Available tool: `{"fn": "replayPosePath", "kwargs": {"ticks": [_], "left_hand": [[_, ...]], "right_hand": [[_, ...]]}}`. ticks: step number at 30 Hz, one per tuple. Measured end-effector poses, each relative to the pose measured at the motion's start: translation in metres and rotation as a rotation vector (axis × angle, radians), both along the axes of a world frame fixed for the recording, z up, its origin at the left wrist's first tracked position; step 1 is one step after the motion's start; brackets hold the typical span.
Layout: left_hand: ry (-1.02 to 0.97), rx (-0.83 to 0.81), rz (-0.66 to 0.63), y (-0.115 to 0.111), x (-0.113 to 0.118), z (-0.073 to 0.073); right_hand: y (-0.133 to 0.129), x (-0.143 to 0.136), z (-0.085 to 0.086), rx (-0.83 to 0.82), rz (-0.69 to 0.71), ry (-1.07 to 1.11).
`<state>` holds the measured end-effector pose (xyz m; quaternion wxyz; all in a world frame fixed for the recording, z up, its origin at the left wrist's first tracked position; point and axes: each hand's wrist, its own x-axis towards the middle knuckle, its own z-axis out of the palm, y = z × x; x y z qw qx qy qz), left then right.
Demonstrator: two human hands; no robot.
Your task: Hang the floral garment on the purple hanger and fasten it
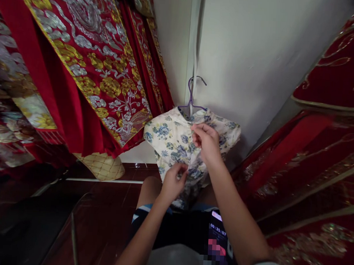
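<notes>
A white garment with blue flowers (pixel 169 138) hangs on a purple hanger (pixel 190 98) in front of the pale wall. My right hand (pixel 205 139) is closed at the garment's front opening, just below the neckline, with thumb and finger pinched on its edge. Lower on the same front edge, my left hand (pixel 175 181) has its fingers curled together against the fabric. The fastening between the hands is too small to make out.
Red embroidered cloths (pixel 108 82) hang at the left, and more red fabric (pixel 310 161) is at the right. A phone (pixel 218 236) showing a timer lies on my lap. A white strip (pixel 196 39) runs down the wall.
</notes>
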<state>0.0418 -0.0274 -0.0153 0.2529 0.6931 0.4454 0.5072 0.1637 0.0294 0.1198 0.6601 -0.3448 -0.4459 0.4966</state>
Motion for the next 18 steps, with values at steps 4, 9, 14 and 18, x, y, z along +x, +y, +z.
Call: {"fn": "replayPosePath", "kwargs": {"ticks": [4,9,14,18], "left_hand": [[-0.073,0.340,0.037,0.023,-0.006,0.070],[0.140,0.532,0.021,0.048,-0.002,0.135],[0.198,0.623,0.106,0.050,0.003,0.150],[-0.127,0.581,0.242,0.060,-0.023,0.168]], "right_hand": [[-0.015,0.001,-0.008,0.073,0.000,-0.046],[-0.019,0.006,-0.008,0.188,-0.051,-0.121],[-0.001,0.006,-0.027,0.229,-0.194,-0.209],[0.006,0.006,-0.061,0.085,-0.186,-0.216]]}}
